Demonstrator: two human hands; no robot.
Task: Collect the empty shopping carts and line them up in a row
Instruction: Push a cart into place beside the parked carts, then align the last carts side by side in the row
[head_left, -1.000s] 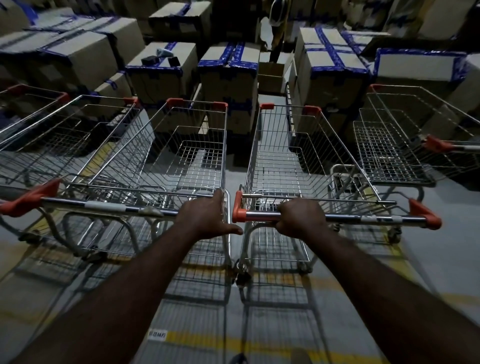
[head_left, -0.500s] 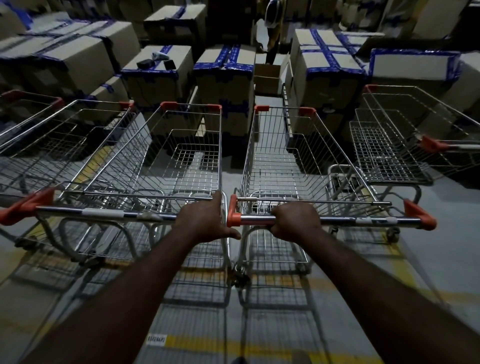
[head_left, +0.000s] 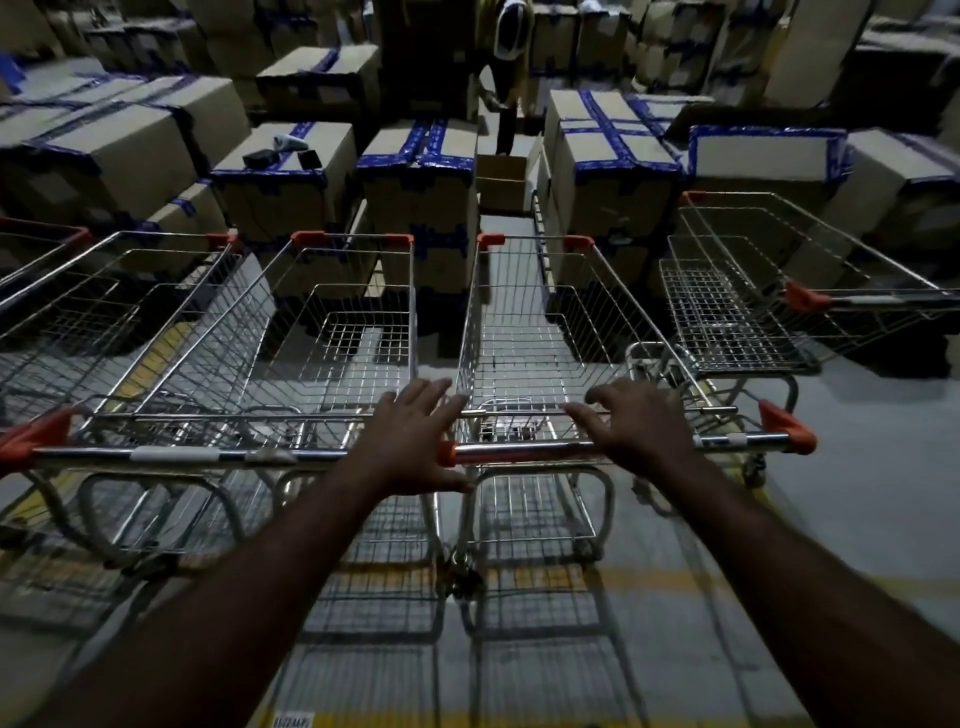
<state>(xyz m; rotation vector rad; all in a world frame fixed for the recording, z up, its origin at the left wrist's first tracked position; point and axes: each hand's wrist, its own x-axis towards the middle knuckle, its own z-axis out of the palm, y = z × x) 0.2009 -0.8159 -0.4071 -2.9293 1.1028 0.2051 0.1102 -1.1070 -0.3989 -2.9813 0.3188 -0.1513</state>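
Chrome wire carts, orange-capped tubular handles; left hand, right hand splayed, gripping nothing.

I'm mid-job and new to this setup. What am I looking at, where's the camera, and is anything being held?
There is no machine here: a person works with bare hands. The one picture comes from a wide-angle camera worn on their head, looking forward and down. The left hand and right hand lie open over the handle bars of two empty wire carts standing side by side, the left cart and the middle cart. Neither hand grips anything. At the right, another cart sits at an angle, out of line, and more carts stand further left. Taped cardboard boxes are stacked behind.
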